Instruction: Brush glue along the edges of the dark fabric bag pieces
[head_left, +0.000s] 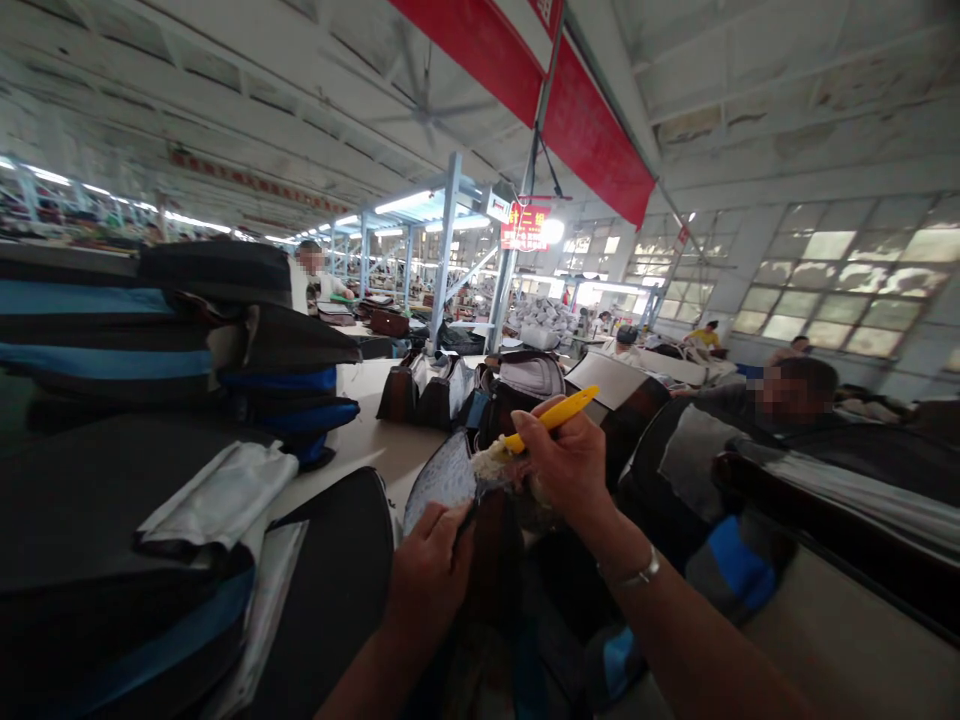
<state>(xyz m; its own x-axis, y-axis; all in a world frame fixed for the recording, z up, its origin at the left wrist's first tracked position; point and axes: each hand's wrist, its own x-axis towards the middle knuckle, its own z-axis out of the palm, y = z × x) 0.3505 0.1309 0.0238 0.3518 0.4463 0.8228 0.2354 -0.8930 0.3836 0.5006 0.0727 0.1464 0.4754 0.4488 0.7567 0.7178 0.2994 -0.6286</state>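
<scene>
Yellow plastic tool (pixel 551 420) sits clenched in the right hand (pixel 562 465), tip against a white fibrous wad (pixel 489 462); I read the left hand (pixel 427 580) gripping a speckled grey bag lining (pixel 442 480).

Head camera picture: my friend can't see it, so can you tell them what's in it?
A person's right hand holds a yellow plastic tool against a white fluffy wad on a dark bag, which the left hand steadies. Stacked blue-striped bags sit nearby in a big workshop.

A yellow plastic tool (pixel 551 420) points to 2 o'clock; white fluff (pixel 489 462) sits at its end; a dark bag (pixel 442 480) tilts just below.
</scene>
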